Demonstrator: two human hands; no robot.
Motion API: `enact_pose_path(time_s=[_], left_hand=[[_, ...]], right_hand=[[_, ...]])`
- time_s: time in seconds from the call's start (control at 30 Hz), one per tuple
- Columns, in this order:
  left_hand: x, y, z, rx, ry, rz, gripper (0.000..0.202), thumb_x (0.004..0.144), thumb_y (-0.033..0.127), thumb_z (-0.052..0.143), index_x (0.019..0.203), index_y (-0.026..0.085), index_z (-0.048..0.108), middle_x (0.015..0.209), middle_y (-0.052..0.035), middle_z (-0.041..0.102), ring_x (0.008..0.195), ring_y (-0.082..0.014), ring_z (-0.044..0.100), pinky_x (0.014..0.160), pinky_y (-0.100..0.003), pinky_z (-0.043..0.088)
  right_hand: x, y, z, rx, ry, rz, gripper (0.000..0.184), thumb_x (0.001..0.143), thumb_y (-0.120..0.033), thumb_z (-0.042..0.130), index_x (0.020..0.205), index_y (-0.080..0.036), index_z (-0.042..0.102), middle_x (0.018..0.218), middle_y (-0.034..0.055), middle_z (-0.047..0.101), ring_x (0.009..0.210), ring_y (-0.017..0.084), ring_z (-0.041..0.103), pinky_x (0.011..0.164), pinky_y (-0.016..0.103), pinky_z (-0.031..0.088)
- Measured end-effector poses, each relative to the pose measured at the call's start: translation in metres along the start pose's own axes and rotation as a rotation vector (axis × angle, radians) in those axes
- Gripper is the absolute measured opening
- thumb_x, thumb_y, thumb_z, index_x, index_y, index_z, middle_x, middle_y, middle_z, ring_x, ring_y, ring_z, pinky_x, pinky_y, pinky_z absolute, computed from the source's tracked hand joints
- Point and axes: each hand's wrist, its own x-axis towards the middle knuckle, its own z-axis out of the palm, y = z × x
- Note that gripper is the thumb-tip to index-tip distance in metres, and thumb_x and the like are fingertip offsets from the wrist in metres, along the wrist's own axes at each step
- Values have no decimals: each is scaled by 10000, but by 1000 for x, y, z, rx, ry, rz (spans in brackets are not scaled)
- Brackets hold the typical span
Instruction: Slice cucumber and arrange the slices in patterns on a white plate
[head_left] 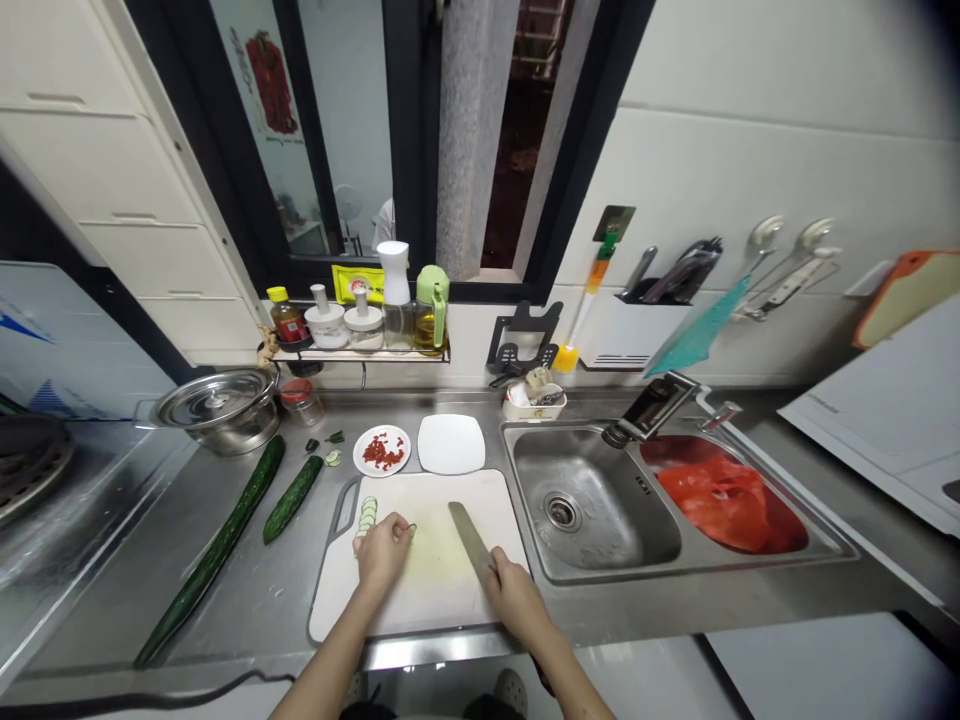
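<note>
My right hand (517,595) is closed round the handle of a kitchen knife (469,535), whose blade lies over the right half of a white cutting board (435,600). Over the board's left half, my left hand (385,550) is closed in a pinch. A small green-edged piece, seemingly a cucumber slice (412,527), shows at its fingertips. Beside that hand, a row of pale cucumber slices (367,512) runs along the board's left side, partly hidden by it. To the left, a long whole cucumber (217,550) and a shorter cut one (292,498) lie on the counter.
Behind the board are a plate of chopped red pieces (384,452) and a white square plate (451,443). A steel sink (600,510) with a red bag (720,500) in its right basin adjoins it. A lidded pot (225,410) stands left, below a condiment shelf (360,355).
</note>
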Motion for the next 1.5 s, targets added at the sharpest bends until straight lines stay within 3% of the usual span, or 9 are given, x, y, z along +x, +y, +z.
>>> enact_pose_path(time_s=[0.2, 0.4, 0.67, 0.83, 0.93, 1.03, 1.37, 1.5], left_hand=[[-14, -33, -10, -77, 37, -100, 180, 805, 393, 545, 825, 251, 654, 782, 25, 701, 813, -185, 640, 777, -314, 337], [-15, -74, -21, -123, 99, -176, 209, 777, 416, 567, 834, 241, 666, 767, 17, 697, 776, -188, 635, 709, -287, 358], [-12, -86, -29, -95, 89, -238, 201, 770, 411, 587, 828, 238, 671, 775, 8, 697, 786, -195, 631, 743, -319, 355], [-13, -93, -28, -80, 75, -252, 178, 765, 396, 591, 835, 248, 663, 788, 14, 703, 810, -206, 637, 785, -348, 354], [-14, -97, -25, -74, 80, -250, 163, 758, 381, 596, 832, 252, 664, 797, 12, 708, 810, -209, 640, 783, -343, 359], [-13, -97, -22, -76, 104, -241, 163, 761, 370, 595, 846, 250, 666, 802, 7, 709, 815, -206, 642, 769, -326, 364], [-11, -87, -24, 21, 124, -210, 193, 777, 363, 571, 888, 245, 677, 841, -26, 716, 864, -219, 623, 815, -347, 347], [-15, -81, -24, 52, 156, -195, 201, 793, 349, 550, 909, 249, 681, 946, -46, 713, 942, -245, 604, 837, -372, 340]], right_hand=[[24, 33, 5, 322, 139, 60, 169, 924, -331, 329, 875, -224, 449, 646, -11, 603, 645, 161, 613, 571, 223, 365], [39, 50, 14, 617, 90, 202, 310, 870, -524, 344, 932, -229, 421, 422, -117, 401, 327, 119, 452, 372, 199, 294], [43, 52, 18, 713, 43, 222, 364, 832, -543, 342, 982, -220, 415, 398, -129, 400, 274, 115, 434, 338, 186, 290], [45, 56, 17, 586, 70, 221, 304, 862, -485, 348, 931, -212, 464, 447, -94, 455, 366, 128, 511, 422, 206, 351], [47, 57, 13, 363, 188, 174, 230, 865, -397, 389, 857, -200, 507, 603, -6, 585, 596, 160, 615, 564, 233, 407], [46, 54, 9, 183, 249, 161, 216, 875, -352, 410, 863, -180, 541, 779, 65, 652, 768, 189, 631, 655, 247, 398], [36, 33, -5, -47, 202, 317, 330, 952, -394, 377, 1038, -137, 566, 880, 131, 684, 860, 225, 649, 701, 269, 382], [32, 30, -8, -83, 204, 353, 361, 963, -420, 360, 1133, -151, 530, 899, 134, 684, 890, 244, 658, 724, 294, 407]])
